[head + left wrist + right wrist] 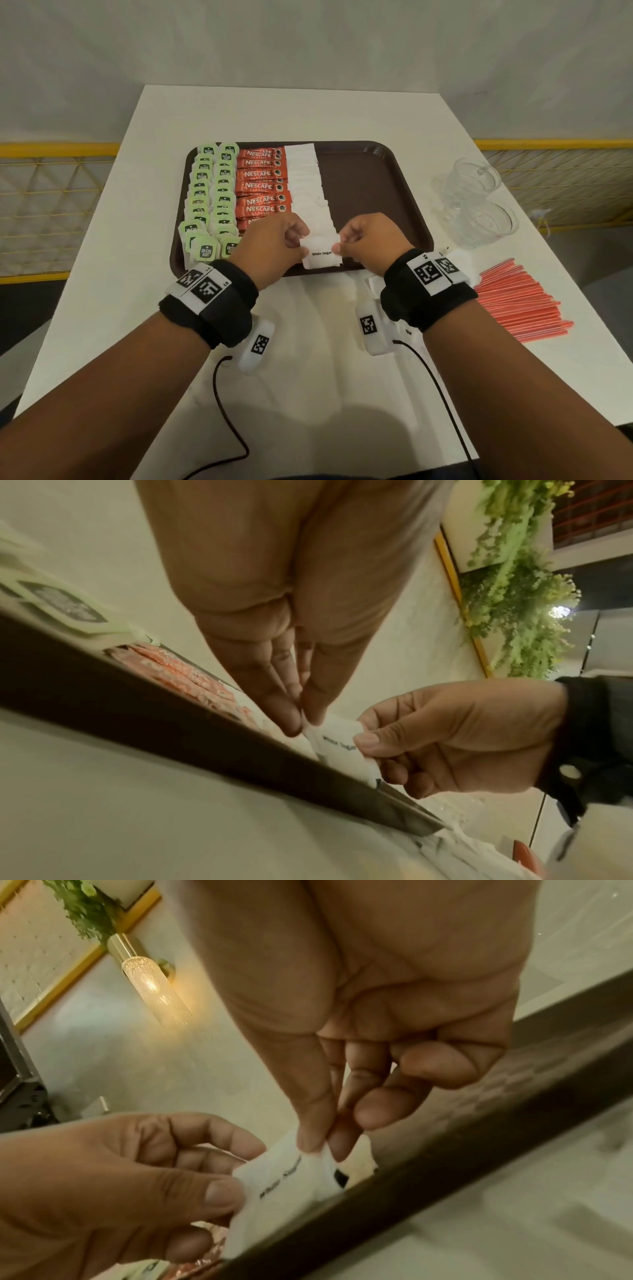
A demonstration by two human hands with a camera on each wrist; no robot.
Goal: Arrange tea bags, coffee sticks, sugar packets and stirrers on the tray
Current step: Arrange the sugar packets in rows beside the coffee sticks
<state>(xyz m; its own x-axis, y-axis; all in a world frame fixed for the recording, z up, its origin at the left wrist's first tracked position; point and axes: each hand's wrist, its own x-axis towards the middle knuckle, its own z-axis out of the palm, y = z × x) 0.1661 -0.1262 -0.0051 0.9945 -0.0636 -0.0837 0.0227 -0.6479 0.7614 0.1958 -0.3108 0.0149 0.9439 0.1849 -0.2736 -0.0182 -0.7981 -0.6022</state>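
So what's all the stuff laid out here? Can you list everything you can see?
tray: one, dark brown, middle of the table
tea bags: many, green tags, two columns at the tray's left
coffee sticks: several, red, one column beside the tea
sugar packets: many, white, column right of the coffee
stirrers: a pile, red, on the table right of the tray
glass cups: two, clear, right of the tray
table: one, white
left hand, right hand: both pinch one sugar packet
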